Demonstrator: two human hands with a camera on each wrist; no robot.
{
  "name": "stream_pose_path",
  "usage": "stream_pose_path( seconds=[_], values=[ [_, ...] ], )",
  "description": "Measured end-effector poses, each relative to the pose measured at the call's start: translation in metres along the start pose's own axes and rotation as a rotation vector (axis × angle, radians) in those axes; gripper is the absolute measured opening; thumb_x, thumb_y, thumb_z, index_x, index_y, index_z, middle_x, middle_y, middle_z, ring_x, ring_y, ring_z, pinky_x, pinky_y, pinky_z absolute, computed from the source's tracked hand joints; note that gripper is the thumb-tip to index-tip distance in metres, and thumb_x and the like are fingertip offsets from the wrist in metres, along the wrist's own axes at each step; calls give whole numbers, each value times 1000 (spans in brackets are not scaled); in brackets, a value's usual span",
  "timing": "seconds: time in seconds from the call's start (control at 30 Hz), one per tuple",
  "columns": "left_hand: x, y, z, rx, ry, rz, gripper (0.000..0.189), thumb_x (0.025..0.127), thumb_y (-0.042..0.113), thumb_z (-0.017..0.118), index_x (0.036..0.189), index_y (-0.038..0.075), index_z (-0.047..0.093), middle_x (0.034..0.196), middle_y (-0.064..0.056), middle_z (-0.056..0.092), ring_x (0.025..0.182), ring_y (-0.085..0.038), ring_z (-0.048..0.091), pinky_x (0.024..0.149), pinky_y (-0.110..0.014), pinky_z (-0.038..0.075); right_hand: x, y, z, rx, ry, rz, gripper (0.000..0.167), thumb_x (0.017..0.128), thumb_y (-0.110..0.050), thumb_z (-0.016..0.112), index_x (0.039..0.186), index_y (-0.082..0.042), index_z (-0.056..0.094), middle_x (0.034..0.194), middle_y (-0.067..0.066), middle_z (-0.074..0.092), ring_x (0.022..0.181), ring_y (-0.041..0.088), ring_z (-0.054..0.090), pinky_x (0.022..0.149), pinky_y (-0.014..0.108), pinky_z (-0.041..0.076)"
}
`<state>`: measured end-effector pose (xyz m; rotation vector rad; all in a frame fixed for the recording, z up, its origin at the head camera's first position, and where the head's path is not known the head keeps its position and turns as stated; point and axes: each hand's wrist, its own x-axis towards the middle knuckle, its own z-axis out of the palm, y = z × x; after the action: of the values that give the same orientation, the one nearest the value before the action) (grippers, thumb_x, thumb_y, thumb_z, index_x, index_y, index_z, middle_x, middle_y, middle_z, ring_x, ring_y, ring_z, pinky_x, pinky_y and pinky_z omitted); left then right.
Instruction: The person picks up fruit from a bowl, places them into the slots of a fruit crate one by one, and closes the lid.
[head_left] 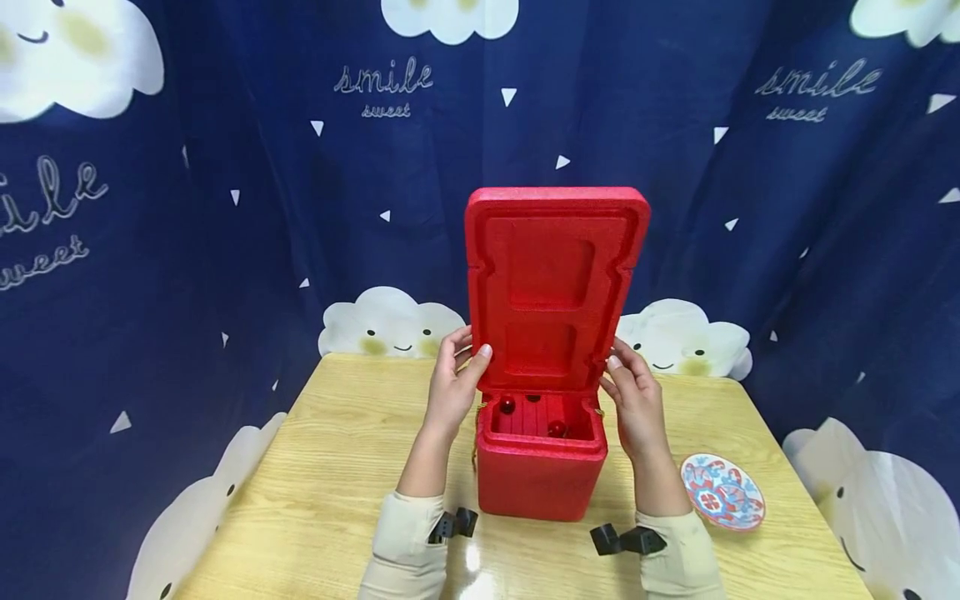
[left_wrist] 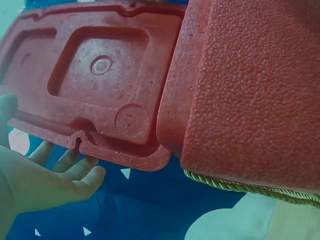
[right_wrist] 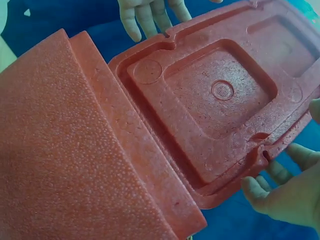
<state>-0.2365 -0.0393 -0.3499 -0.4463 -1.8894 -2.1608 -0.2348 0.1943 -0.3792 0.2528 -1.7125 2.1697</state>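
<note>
A red foam box (head_left: 536,487) stands on the table, with its textured wall also large in the left wrist view. Its lid (head_left: 551,346) is tilted up at the back of the box, recessed inner face toward me. My left hand (head_left: 450,387) holds the lid's left edge, thumb in front and fingers behind. At the opposite edge, my right hand (head_left: 641,408) grips the lid the same way, low near the box. Inside the box show two shiny dark red round things, one at left (head_left: 507,405) and one at right (head_left: 557,428). Gold cord (left_wrist: 240,186) runs along the box's side.
A round plate (head_left: 723,492) with a red and blue pattern lies on the wooden table (head_left: 330,492), right of my right forearm. Behind the table hangs a dark blue curtain (head_left: 420,175) printed with clouds and triangles. Each sleeve carries a black wrist mount.
</note>
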Motion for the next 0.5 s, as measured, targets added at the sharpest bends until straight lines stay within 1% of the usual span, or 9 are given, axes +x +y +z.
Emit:
stream_pose_path(
  seconds=[0.13,0.2,0.27,0.33,0.43,0.5],
  values=[
    [2,1,-1,10,-5,-9,48,96,10,49,139,-1,31,128,-22,38,118,-36,42,97,-44,36,4,-1,0,-28,-11,7,45,99,-22,43,140,-3,38,119,7,51,111,26,48,93,44,36],
    [3,1,-3,33,-3,-4,46,98,12,45,141,1,31,128,-22,38,119,-34,41,98,-44,34,5,-1,-1,-40,-16,17,47,100,-25,42,140,-2,38,121,5,52,111,25,48,92,43,35],
    [4,0,-4,45,-8,11,44,100,14,41,141,0,33,133,-21,39,123,-33,38,101,-45,31,7,-2,-1,-35,-12,21,48,100,-27,42,139,1,38,121,5,53,112,25,48,92,42,35],
    [7,-4,-5,43,-13,21,42,100,15,40,140,0,36,137,-19,39,126,-31,36,102,-45,30,8,-3,-1,-17,2,15,48,100,-26,42,137,4,39,120,6,54,111,25,48,93,41,35],
    [11,-12,-7,-1,-20,13,42,101,18,40,139,2,39,139,-17,39,128,-30,34,102,-48,30,10,-4,-1,9,22,-1,47,99,-23,43,134,7,41,118,8,54,110,27,49,94,39,36],
    [14,-17,-8,-26,-11,-3,41,100,21,42,137,4,42,135,-16,41,127,-29,36,100,-50,32,11,-5,-1,10,30,-4,46,99,-23,44,135,6,42,118,8,55,110,27,49,95,37,37]
  ],
)
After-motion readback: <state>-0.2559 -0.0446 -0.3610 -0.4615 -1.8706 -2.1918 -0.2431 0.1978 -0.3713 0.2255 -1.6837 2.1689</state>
